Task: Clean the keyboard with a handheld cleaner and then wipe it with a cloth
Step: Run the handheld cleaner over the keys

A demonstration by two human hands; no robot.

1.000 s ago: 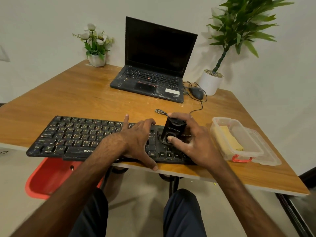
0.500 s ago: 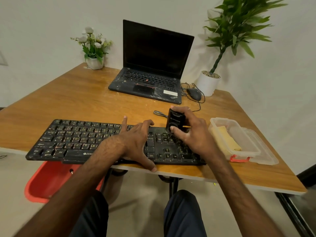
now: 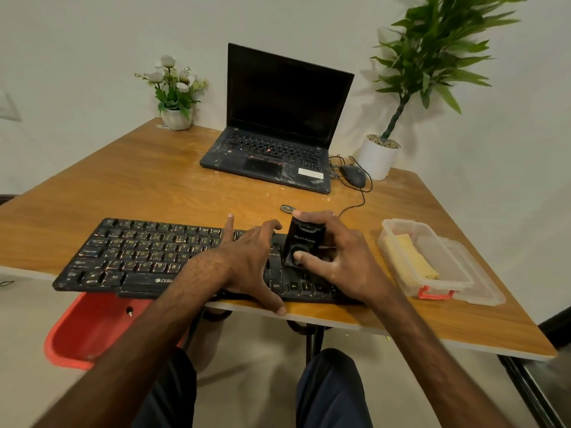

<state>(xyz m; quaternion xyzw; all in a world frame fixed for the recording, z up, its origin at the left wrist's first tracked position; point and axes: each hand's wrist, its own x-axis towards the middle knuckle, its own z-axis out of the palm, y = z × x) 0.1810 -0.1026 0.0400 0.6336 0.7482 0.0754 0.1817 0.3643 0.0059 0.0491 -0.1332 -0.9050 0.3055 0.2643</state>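
Keyboard (image 3: 148,257) at near tabletop (image 3: 148,186) edge, left hand (image 3: 247,261) spread flat on its middle keys, right hand (image 3: 343,264) gripping black cleaner (image 3: 304,242) on the right-side keys, yellow cloth (image 3: 414,261) in clear box (image 3: 448,273) beside

On the keyboard (image 3: 139,257) we read "ZEB" in white on the space bar (image 3: 145,281), next to a small round logo; the rest of the word is hidden under the left hand (image 3: 247,261). Among the worn key legends we make out "Alt" left of the space bar, "Ctrl" right of it, the letters Z, X, C, V, B in the bottom letter row, and arrow signs on the cursor keys. The handheld cleaner (image 3: 304,239) bears a white brand word across its body, too small for us to read. The laptop (image 3: 278,143) carries a white sticker (image 3: 310,172) on its palm rest and a corner logo, both illegible.
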